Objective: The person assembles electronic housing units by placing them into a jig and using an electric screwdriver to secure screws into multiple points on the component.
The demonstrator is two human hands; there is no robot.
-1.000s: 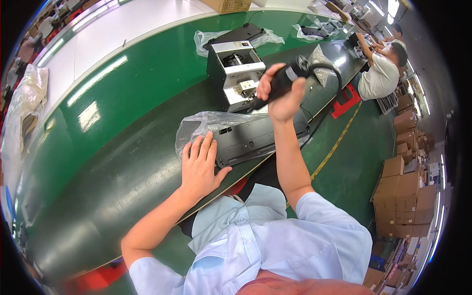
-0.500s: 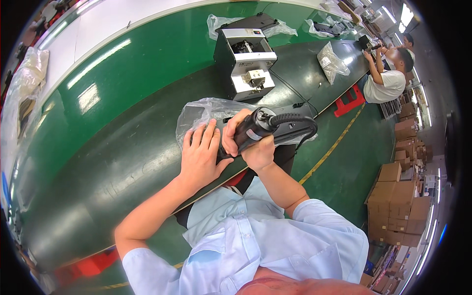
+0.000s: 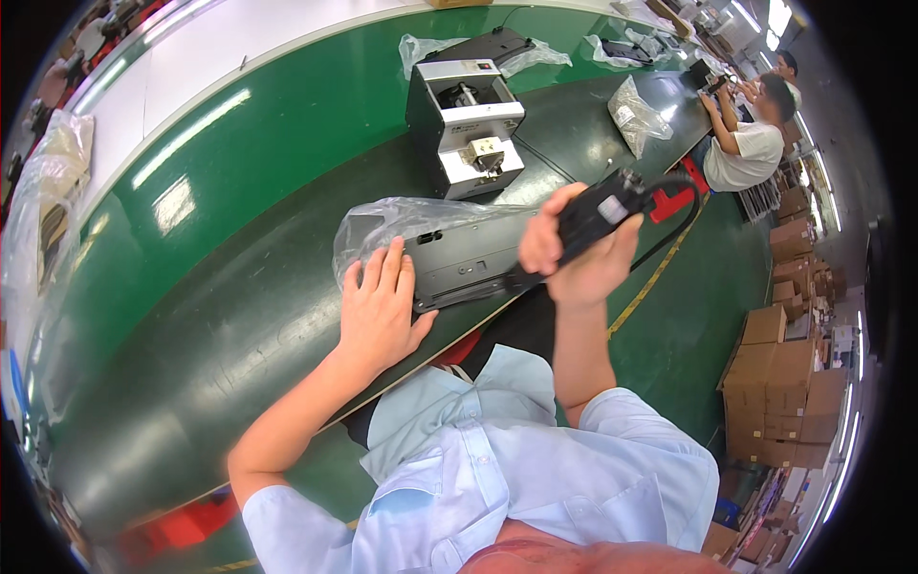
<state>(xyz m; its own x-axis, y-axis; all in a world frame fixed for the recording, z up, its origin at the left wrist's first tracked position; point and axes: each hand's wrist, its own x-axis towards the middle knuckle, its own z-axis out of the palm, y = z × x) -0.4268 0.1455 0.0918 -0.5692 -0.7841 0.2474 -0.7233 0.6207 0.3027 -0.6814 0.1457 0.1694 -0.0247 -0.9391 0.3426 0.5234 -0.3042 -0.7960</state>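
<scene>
My right hand (image 3: pixel 591 273) is wrapped round a black electric screwdriver (image 3: pixel 595 218), whose dark cable curves out to the right. The tool is tilted, with its lower end close to the right part of a flat black panel (image 3: pixel 464 253); whether the tip touches it I cannot tell. The panel lies near the table's front edge on a clear plastic bag (image 3: pixel 368 225). Flat with its fingers apart, my left hand (image 3: pixel 378 311) rests on the bag and against the panel's left end.
A silver and black screw feeder (image 3: pixel 469 129) stands behind the panel. Farther right lies a clear bag of small parts (image 3: pixel 638 117). Another dark panel (image 3: pixel 483 45) lies on plastic at the back. A co-worker (image 3: pixel 751 134) sits at the far right; cardboard boxes (image 3: pixel 775 383) are stacked below.
My right hand has moved right with the screwdriver, uncovering more of the panel. The left hand has stayed nearly in place.
</scene>
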